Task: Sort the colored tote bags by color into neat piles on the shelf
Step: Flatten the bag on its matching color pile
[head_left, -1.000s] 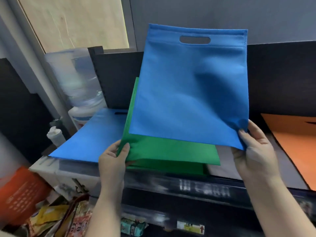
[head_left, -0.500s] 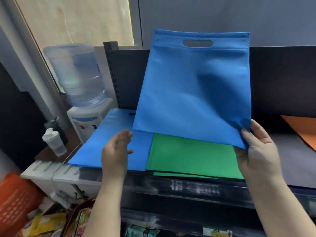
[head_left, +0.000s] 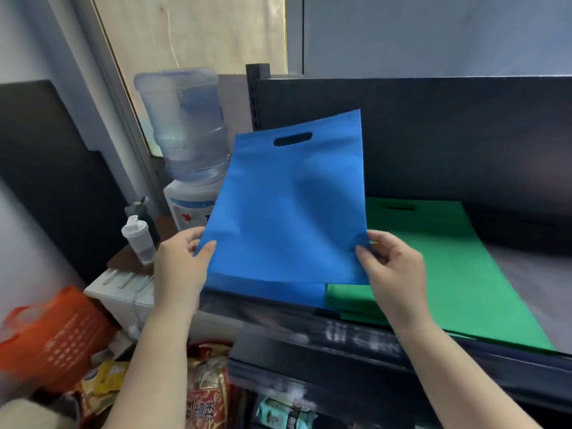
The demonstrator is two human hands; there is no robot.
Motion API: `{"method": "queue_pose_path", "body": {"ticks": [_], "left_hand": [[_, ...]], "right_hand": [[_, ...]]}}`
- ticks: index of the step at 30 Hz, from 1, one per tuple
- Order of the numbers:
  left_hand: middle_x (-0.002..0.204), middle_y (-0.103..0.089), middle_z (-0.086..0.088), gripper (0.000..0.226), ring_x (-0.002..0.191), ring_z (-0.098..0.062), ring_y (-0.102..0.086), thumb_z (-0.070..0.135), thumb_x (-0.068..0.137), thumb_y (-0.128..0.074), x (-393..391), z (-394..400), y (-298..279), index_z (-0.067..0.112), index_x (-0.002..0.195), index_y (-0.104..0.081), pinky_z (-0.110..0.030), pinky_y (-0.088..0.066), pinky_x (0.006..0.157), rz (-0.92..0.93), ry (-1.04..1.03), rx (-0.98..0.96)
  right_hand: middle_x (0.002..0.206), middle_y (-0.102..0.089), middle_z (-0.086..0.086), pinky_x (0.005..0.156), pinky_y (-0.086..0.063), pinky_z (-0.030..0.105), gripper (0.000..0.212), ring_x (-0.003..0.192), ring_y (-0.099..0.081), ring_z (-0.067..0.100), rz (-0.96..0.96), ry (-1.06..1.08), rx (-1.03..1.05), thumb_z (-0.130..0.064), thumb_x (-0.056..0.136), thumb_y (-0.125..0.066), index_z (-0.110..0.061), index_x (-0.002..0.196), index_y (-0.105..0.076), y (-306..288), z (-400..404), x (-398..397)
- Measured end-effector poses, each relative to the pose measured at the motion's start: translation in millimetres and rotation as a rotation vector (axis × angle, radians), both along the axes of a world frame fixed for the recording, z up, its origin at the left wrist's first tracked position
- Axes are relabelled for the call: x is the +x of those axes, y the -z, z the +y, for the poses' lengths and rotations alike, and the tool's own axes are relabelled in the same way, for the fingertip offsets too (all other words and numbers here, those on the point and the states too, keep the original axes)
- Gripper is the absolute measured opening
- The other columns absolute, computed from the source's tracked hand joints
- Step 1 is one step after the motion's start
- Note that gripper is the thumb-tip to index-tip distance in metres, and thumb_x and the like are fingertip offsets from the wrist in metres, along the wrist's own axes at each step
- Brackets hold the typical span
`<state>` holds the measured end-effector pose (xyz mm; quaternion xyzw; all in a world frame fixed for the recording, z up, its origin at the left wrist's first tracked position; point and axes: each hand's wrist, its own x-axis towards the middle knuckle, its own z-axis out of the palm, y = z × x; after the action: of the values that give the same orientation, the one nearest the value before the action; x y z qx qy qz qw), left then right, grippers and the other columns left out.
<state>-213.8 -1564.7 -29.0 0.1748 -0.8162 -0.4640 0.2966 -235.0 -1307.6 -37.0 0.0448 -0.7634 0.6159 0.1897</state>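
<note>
- Nearest the camera, low in the frame, my two forearms rose from the bottom edge toward the shelf [head_left: 356, 342], whose dark front lip crossed the lower middle.
- My left hand [head_left: 179, 267], at centre left, gripped the lower-left corner of the blue tote bag [head_left: 288, 212]: the thumb lay on the front face and the other fingers curled behind the cloth, out of sight.
- My right hand [head_left: 393, 267], at centre right, pinched the bag's lower-right corner, thumb on the front and fingers [head_left: 382, 239] wrapped round the side edge.
- So the bag hung stretched between both hands, bottom edge nearest me, its cut-out handle at the far top and the whole sheet tilted away, raised over the shelf's left end.
- Directly under its bottom edge a strip of the blue pile [head_left: 294, 294] showed on the shelf; just right of that, touching or nearly so, lay the green pile [head_left: 448, 274], running to the right of the frame.
- I judged the step in hand to be laying this blue bag on the blue pile.
- The next move, as I read it, called for lowering the bag flat, squaring its edges with the pile and keeping its right edge off the green, then letting go with both hands.
</note>
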Motion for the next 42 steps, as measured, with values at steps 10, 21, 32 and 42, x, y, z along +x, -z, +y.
{"method": "queue_pose_path", "body": {"ticks": [10, 21, 32, 42], "left_hand": [[0.115, -0.066, -0.014, 0.028, 0.107, -0.03, -0.058, 0.013, 0.091, -0.06, -9.6, -32.1, 18.3, 0.006, 0.118, -0.064, -0.039, -0.046, 0.088, -0.296, -0.106, -0.434], [0.116, -0.061, -0.011, 0.043, 0.107, -0.032, -0.053, 0.039, 0.094, -0.051, -14.3, 13.0, -3.5, 0.008, 0.123, -0.057, -0.042, -0.037, 0.087, -0.312, 0.006, -0.939], [0.121, -0.054, -0.001, 0.049, 0.112, -0.023, -0.048, 0.05, 0.096, -0.035, -29.3, 130.8, -48.5, 0.016, 0.131, -0.043, -0.034, -0.034, 0.09, -0.27, 0.217, -1.24], [0.14, -0.044, -0.001, 0.063, 0.127, -0.021, -0.041, 0.054, 0.093, -0.038, 6.8, 323.2, -77.2, 0.018, 0.144, -0.03, -0.035, -0.034, 0.097, -0.027, 0.481, -1.295]], "right_hand": [[0.096, -0.067, 0.01, 0.082, -0.049, 0.036, 0.039, 0.095, -0.059, 0.029, -0.196, -0.076, 0.82, -0.027, 0.089, -0.066, 0.001, 0.116, -0.061, -1.1, -28.8, -10.3], [0.126, -0.048, 0.0, 0.089, -0.038, 0.034, 0.057, 0.118, -0.046, 0.023, 0.03, 0.024, 1.254, -0.05, 0.093, -0.05, -0.021, 0.139, -0.034, -28.6, -6.1, -15.7], [0.128, -0.049, -0.002, 0.09, -0.036, 0.034, 0.051, 0.121, -0.044, 0.022, 0.003, 0.162, 1.519, -0.054, 0.093, -0.043, -0.021, 0.132, -0.041, -67.5, 107.6, 6.8], [0.139, -0.041, 0.0, 0.101, -0.032, 0.038, 0.057, 0.133, -0.034, 0.022, -0.198, 0.377, 1.684, -0.054, 0.093, -0.042, -0.022, 0.139, -0.034, -101.5, 298.8, 102.7]]}}
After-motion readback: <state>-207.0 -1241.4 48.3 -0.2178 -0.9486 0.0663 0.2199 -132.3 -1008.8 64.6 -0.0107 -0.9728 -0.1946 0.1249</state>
